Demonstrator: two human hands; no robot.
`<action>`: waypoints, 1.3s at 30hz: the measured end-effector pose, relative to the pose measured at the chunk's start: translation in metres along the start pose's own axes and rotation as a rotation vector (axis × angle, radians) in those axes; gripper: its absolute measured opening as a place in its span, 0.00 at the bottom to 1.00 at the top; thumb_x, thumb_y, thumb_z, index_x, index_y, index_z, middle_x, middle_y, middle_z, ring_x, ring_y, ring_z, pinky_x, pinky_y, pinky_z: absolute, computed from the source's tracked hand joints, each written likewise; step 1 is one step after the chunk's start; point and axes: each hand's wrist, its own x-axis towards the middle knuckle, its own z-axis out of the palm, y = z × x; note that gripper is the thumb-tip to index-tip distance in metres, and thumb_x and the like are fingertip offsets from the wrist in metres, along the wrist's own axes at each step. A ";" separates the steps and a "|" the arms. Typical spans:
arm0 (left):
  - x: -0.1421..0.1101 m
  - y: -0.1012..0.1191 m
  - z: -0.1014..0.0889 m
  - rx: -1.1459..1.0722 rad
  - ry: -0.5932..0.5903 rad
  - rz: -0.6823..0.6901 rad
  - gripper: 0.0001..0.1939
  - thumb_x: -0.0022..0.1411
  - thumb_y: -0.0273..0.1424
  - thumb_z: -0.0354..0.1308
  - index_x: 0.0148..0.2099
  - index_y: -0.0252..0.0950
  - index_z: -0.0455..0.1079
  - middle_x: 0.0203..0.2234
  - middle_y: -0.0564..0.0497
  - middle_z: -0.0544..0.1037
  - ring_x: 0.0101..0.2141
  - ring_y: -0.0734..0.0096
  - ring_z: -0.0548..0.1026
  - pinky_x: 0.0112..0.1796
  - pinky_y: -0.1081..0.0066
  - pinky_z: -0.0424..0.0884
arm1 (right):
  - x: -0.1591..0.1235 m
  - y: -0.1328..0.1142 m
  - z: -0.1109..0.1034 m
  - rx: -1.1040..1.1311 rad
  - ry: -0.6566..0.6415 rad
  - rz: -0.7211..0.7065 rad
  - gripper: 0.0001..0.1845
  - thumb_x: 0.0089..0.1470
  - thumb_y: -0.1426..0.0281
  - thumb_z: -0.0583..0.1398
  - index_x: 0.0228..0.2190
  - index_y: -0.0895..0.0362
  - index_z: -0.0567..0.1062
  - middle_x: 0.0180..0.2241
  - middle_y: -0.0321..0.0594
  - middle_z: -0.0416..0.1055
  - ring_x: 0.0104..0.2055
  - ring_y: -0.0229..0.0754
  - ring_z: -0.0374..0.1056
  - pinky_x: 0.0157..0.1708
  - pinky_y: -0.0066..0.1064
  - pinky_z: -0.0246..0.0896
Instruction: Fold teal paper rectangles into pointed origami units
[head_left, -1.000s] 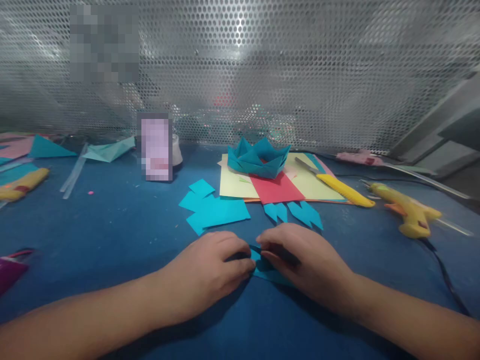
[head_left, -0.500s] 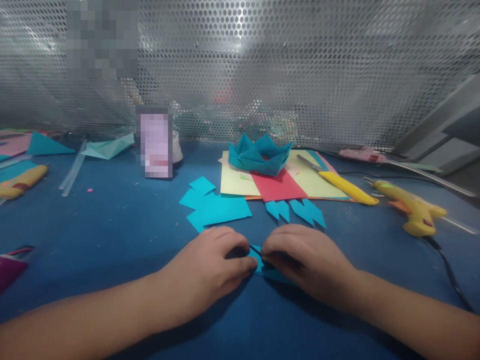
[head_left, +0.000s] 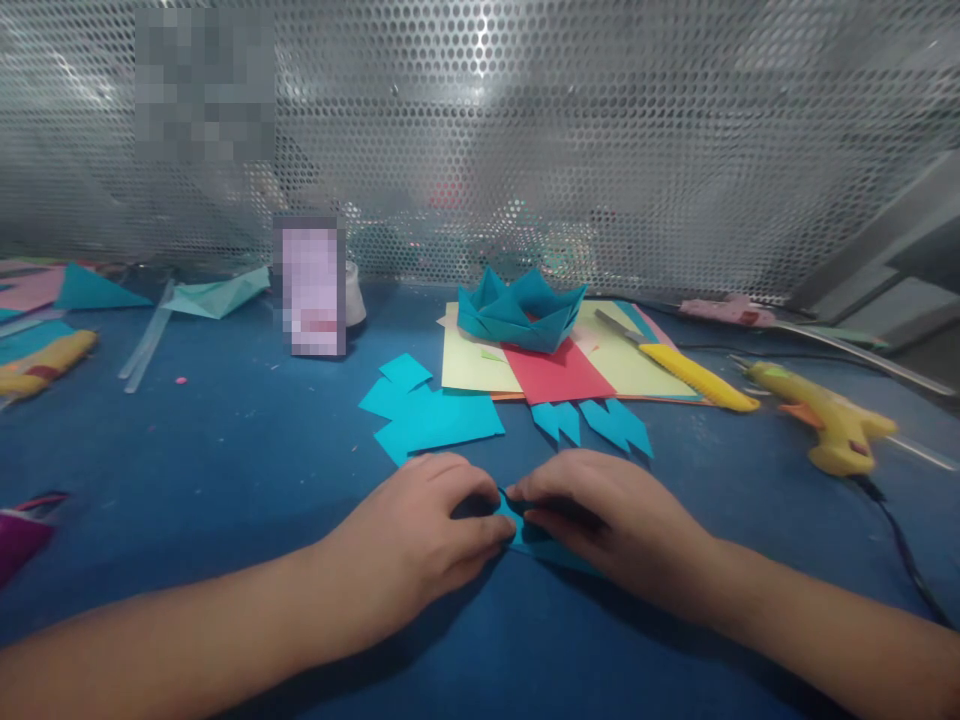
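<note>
A small piece of blue paper (head_left: 551, 552) lies on the blue table under my fingers, mostly covered by them. My left hand (head_left: 450, 520) pinches its left part between thumb and fingers. From the other side my right hand (head_left: 600, 515) presses on the paper, thumb and fingertips close together near the left thumb. Just beyond my hands are blue paper cut-outs (head_left: 450, 420), some overlapping, and small pointed blue pieces (head_left: 619, 425) at the edge of a red paper (head_left: 559, 375). A folded blue paper crown shape (head_left: 517, 315) stands on the paper stack.
Pale yellow sheets (head_left: 469, 365) carry a yellow-handled knife (head_left: 697, 375). A yellow glue gun (head_left: 825, 415) with a black cord lies at right. A blurred phone (head_left: 311, 290) stands upright before a white cup-like object (head_left: 354, 295). Behind rises a perforated metal panel (head_left: 645, 150). Glue sticks (head_left: 146, 340) lie left.
My right fingertips shift slightly right, then back left along the blue paper. My left hand keeps its pinch almost in place. The view tilts a little.
</note>
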 end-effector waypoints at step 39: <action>0.003 0.003 0.000 0.113 0.061 0.096 0.14 0.70 0.27 0.45 0.44 0.33 0.73 0.34 0.44 0.75 0.37 0.64 0.73 0.37 0.65 0.72 | 0.003 -0.001 -0.003 -0.097 -0.014 -0.104 0.08 0.62 0.73 0.53 0.35 0.56 0.72 0.29 0.37 0.75 0.32 0.37 0.70 0.33 0.26 0.61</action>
